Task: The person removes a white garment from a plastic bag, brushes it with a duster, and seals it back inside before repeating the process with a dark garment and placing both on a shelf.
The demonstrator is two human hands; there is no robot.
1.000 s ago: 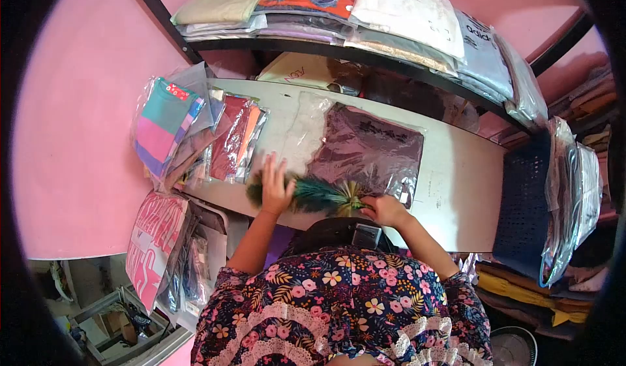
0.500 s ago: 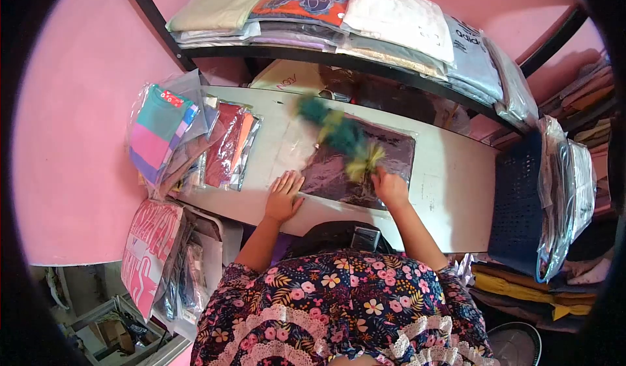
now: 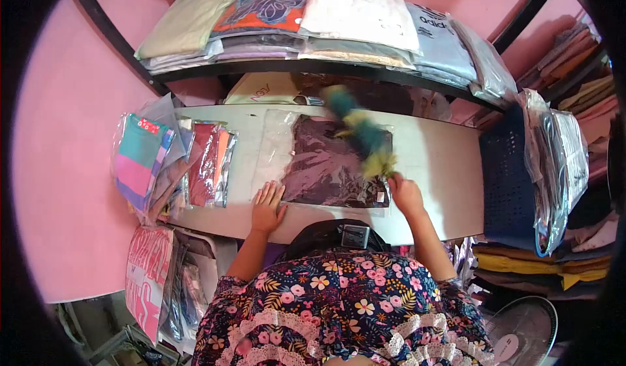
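A dark garment in a clear plastic bag (image 3: pixel 319 164) lies flat on the white table (image 3: pixel 443 170). My left hand (image 3: pixel 267 204) rests flat with fingers stretched out, its fingertips at the lower left edge of the bag. In my right hand (image 3: pixel 406 194), closed round the handle end, is a green and yellow duster (image 3: pixel 365 134). The duster is smeared by motion and slants up and left across the right part of the bag. A small white label (image 3: pixel 381 197) shows at the garment's lower right corner.
Bagged clothes (image 3: pixel 207 164) stand in a row at the table's left. A blue basket (image 3: pixel 503 177) with bagged clothes leaning on it stands at the right end. Above the back edge runs a black shelf (image 3: pixel 261 70) stacked with packed garments. A fan (image 3: pixel 521 333) is at lower right.
My right hand has swung the duster rightward over the bag, baring more of the garment's middle. My left hand stays flat by the bag's edge. The whole view has shifted somewhat.
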